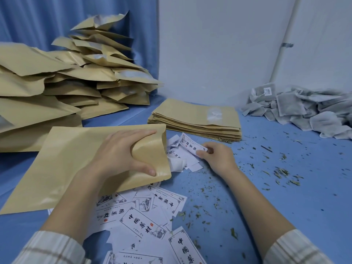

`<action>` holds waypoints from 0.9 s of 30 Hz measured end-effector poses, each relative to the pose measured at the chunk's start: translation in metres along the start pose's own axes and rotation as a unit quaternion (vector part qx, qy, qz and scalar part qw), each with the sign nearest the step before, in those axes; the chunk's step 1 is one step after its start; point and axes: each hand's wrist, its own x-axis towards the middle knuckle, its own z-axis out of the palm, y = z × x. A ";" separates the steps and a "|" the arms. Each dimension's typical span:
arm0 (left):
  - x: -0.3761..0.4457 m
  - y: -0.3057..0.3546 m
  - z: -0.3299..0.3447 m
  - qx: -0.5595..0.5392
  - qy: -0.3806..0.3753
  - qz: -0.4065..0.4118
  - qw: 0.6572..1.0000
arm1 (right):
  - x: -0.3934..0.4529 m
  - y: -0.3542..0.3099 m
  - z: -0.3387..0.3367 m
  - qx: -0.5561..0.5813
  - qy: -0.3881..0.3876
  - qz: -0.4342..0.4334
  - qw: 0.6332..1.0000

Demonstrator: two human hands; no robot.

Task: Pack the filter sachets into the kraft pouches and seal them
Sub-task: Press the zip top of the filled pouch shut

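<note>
In the head view, a kraft pouch [76,164] is held at its open mouth by the left hand [122,153], fingers curled over the upper lip and thumb pressing the lower. A printed white sachet [192,144] is pinched by the right hand [217,159] just beside that mouth, over a small heap on the blue tabletop [285,206]. The mouth is best kept spread wide and the sachet fed in flat, so nothing is creased. Flat pouches [196,119] are stacked just behind.
</note>
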 end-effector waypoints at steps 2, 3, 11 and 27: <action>0.000 0.000 -0.001 -0.004 0.007 0.002 1.000 | -0.002 0.000 -0.002 0.059 0.022 -0.008 0.998; 0.000 0.000 -0.001 -0.007 0.011 0.004 1.000 | -0.003 -0.001 -0.004 0.117 0.014 -0.017 0.993; -0.002 0.001 -0.005 -0.056 0.017 0.016 0.998 | -0.022 -0.019 -0.003 0.146 -0.176 -0.127 0.965; 0.005 0.012 -0.057 -0.256 -0.028 0.040 0.965 | -0.009 -0.109 -0.044 0.003 -0.212 -0.296 0.931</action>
